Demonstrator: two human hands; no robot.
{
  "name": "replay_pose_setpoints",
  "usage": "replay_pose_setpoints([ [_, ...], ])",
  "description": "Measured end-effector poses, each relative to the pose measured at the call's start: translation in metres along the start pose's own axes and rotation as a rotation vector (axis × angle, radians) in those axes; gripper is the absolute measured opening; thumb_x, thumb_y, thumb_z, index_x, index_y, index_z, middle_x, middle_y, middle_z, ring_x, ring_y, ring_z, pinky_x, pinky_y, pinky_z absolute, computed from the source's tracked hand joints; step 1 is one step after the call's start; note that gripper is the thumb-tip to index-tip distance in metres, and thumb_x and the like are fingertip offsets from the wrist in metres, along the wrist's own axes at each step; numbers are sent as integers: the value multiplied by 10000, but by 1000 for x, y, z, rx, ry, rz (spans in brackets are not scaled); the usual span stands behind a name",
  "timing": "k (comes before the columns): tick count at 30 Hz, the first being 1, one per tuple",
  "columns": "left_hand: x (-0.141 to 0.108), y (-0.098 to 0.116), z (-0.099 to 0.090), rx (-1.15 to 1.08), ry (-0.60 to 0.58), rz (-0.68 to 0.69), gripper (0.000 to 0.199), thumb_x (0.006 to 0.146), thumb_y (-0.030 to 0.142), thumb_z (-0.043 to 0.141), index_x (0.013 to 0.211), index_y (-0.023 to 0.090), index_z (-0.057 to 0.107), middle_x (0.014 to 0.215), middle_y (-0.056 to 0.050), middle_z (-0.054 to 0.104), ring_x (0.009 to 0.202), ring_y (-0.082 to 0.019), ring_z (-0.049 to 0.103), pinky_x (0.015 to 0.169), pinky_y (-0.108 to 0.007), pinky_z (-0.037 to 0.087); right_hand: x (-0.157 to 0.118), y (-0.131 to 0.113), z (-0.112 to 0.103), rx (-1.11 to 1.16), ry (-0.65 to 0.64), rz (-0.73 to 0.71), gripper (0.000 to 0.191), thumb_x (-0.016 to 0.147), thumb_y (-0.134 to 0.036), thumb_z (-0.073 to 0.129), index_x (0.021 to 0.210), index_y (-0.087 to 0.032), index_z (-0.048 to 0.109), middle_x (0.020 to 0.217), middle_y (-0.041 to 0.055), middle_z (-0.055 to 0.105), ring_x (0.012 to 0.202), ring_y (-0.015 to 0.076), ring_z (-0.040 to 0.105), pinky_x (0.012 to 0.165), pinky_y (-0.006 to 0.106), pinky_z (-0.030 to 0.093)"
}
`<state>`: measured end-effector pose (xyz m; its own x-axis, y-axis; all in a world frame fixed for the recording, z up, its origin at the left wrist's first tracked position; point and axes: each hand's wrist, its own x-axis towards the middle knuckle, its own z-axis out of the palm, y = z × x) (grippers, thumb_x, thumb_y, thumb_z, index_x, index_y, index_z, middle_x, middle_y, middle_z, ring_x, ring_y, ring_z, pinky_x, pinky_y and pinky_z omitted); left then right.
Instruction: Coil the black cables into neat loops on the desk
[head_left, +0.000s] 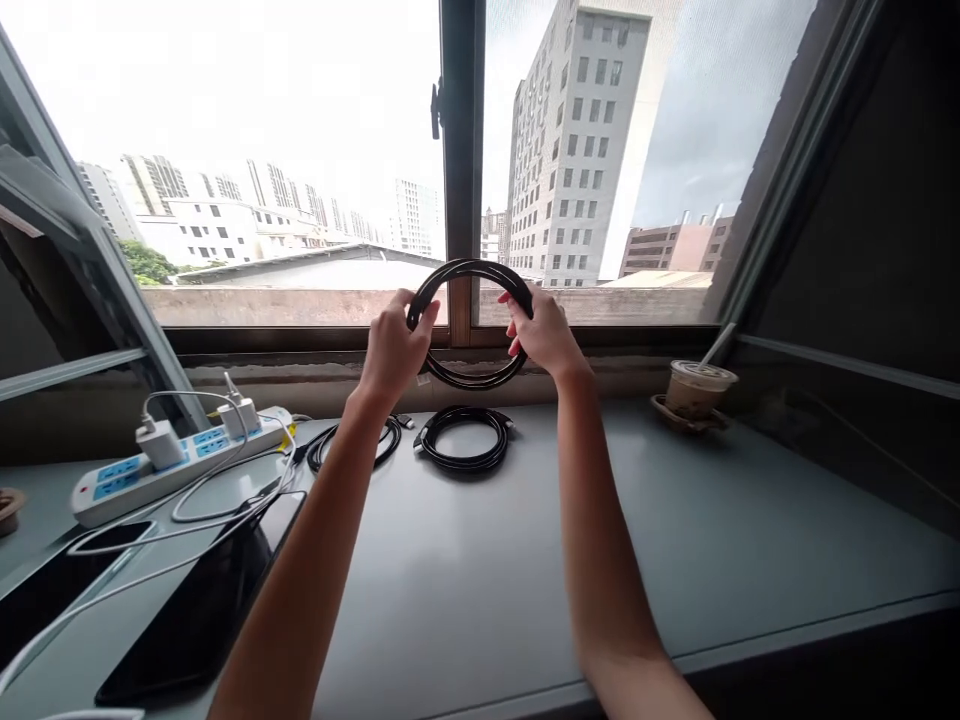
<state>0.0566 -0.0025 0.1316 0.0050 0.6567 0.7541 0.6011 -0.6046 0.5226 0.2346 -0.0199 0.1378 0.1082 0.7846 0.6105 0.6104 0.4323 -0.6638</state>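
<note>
Glossy black runs through the raised coil, the middle coil and the left coil, the raised one streaked with pale glints. The counter is soft grey-blue. White marks the power strip, with bright blue socket panels, its chargers and thin cords. The tablet is black; the drink, milky brown. Grey windows grid the whitish tower.

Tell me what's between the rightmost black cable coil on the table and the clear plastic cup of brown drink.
Between the coil and the brown saucer under the cup, the head view shows bare grey tabletop; the right forearm hides part.
</note>
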Motion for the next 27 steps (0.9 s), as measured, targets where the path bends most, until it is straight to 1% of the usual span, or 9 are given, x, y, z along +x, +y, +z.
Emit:
replay_pose_setpoints([
  [4,-3,15,-9,-278,-118,-144,286,792,486,510,794,200,525,479,38,455,440,-144,562,425,-202,379,-1,-9,-5,101,154,-222,175,920,-268,419,1009,-193,550,654,-29,494,447,58,455,390,148,408],
  [7,-4,19,-15,-355,-258,-250,337,774,508,498,672,188,513,470,18,489,436,-146,571,417,-201,387,-7,-21,-8,69,292,-352,176,928,-307,414,990,-202,541,691,-24,534,501,65,486,471,162,446],
  [10,-4,17,-18,-357,-488,-373,394,770,561,462,720,181,555,521,-38,597,492,-180,606,487,-240,460,-19,-40,-12,8,387,-398,223,944,-342,380,1046,-214,531,782,-9,592,606,84,564,590,185,479],
  [12,-5,17,-19,-364,-635,-391,414,752,572,479,776,174,590,617,-71,657,572,-202,635,577,-273,503,-30,-54,-13,-21,387,-423,242,949,-347,365,1082,-228,529,847,-7,614,662,87,591,634,187,483],
  [14,-6,18,-19,-371,-681,-361,395,751,535,492,774,162,622,703,-88,685,642,-202,643,653,-274,510,-40,-67,-13,-30,354,-464,241,947,-346,373,1088,-239,536,873,-14,622,674,82,598,641,182,485],
  [19,-8,17,-18,-404,-525,-331,299,768,378,472,647,156,631,674,-72,683,657,-162,612,654,-221,480,-39,-70,-6,22,373,-445,230,941,-332,385,1076,-234,544,777,-23,617,655,85,607,630,187,497],
  [23,-5,4,-16,-339,-324,-398,249,746,318,474,571,165,564,543,-45,621,531,-129,532,491,-195,408,-28,-53,-1,-61,301,-182,161,900,-248,462,899,-169,602,617,3,593,605,144,614,669,287,530],
  [25,-3,-1,-14,-340,-282,-444,226,733,299,473,556,170,528,495,-32,584,475,-117,490,438,-197,366,-27,-49,0,-127,255,-52,80,835,-175,543,823,-169,621,635,18,610,624,178,627,712,354,536],
  [27,-3,-2,-10,-363,-268,-459,211,726,290,471,555,172,508,483,-26,570,451,-108,477,417,-198,346,-27,-47,3,-128,247,12,100,814,-142,549,855,-183,630,649,19,624,609,185,630,709,380,541],
])
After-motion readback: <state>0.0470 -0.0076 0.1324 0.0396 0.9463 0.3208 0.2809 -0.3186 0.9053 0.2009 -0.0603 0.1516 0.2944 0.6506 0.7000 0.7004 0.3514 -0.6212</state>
